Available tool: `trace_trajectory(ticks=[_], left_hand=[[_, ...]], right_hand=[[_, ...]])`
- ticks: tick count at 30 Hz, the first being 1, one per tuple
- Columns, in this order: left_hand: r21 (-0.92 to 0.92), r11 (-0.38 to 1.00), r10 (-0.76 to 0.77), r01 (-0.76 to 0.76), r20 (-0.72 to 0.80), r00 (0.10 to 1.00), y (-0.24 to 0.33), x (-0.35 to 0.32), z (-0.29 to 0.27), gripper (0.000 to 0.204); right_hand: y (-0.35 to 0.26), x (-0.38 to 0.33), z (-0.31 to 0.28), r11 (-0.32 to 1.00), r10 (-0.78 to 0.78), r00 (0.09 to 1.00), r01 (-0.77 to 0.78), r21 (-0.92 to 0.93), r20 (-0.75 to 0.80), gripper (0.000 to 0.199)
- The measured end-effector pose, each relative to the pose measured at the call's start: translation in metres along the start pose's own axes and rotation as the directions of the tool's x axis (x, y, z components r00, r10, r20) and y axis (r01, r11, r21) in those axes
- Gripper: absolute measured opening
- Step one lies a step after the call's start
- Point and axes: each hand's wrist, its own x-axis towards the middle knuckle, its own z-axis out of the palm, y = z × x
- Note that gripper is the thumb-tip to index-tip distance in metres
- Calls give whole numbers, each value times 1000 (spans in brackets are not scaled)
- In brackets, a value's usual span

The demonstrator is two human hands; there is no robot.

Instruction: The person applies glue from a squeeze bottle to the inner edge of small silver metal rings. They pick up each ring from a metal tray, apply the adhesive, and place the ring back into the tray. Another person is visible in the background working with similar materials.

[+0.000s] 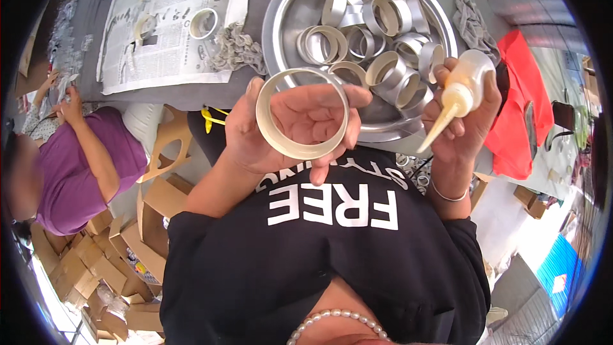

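Observation:
My left hand (246, 135) is closed round a cream-lined ring (300, 151) like a wide bangle. The ring is held up in front of my chest, and my palm and fingers show through its opening. My right hand (461, 144) grips a translucent squeeze bottle (471, 76) with a yellowish nozzle. The bottle is tilted, its nozzle pointing down and left, apart from the ring. Just beyond my hands stands a round metal tray (276, 22), holding several silver rings (383, 16) with cream insides, heaped on each other.
On the left, newspaper (175, 57) covers part of the grey table, with another ring (204, 23) and a crumpled grey cloth (239, 51) on it. A co-worker in a purple top (89, 166) sits at left. Cardboard boxes (96, 262) fill the lower left. Red fabric (520, 102) lies at right.

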Motion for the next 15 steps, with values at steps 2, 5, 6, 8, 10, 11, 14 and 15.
trace_trajectory(ticks=[2,5,6,8,10,11,14,15], left_hand=[[-67,998,-4,9,80,997,-2,-2,-4,93],[-98,995,-23,35,119,993,-2,-6,-7,93],[-101,994,-31,43,116,993,-2,-7,-7,94],[-105,993,-45,56,109,993,-2,-10,-8,95],[158,987,22,-20,-13,1000,8,-12,-8,91],[411,907,154,-89,-128,980,16,-16,-3,89],[900,436,561,18,-287,777,58,-33,-12,64],[929,253,694,271,-370,618,69,-35,-20,61]], right_hand=[[-1,0,-1,999,-34,999,34,4,-26,55],[-3,-3,-5,998,-67,996,68,16,-56,56],[-4,-3,-6,997,-70,996,72,24,-58,56],[-4,-2,-6,997,-75,996,76,21,-57,56],[-5,-2,-7,996,-89,994,90,11,-65,57],[-6,-2,-8,996,-90,995,90,11,-46,57],[-7,-7,-11,993,-114,993,114,3,-18,57],[-7,-8,-11,992,-124,992,124,-2,-23,57]])
